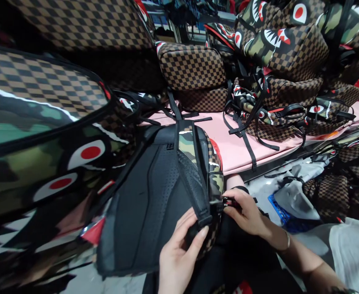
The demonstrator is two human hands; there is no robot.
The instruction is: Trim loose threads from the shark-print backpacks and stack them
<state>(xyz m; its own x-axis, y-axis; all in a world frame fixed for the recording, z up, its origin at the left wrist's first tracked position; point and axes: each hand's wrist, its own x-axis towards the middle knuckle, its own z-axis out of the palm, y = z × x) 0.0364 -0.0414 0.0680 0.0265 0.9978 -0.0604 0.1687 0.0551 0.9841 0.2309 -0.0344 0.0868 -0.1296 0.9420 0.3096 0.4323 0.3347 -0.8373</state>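
Note:
A backpack (142,192) with a black padded back panel lies in front of me, its camouflage and checkered side turned to the right. My left hand (182,247) pinches the lower end of its shoulder strap (194,192) at the black buckle (204,219), thumb on the near side. Just right of the strap, my right hand (245,210) is closed around small dark thread snips (228,201). Their blurred metal tip points left at the backpack's side, close to the strap. Part of the tool is hidden by my fingers.
A large shark-face backpack (44,143) stands close on the left. More checkered bags (194,67) are piled along the pink tabletop (231,151). Loose straps (247,143) hang over its edge. At lower right are a blue crate (280,210) and white fabric (354,249).

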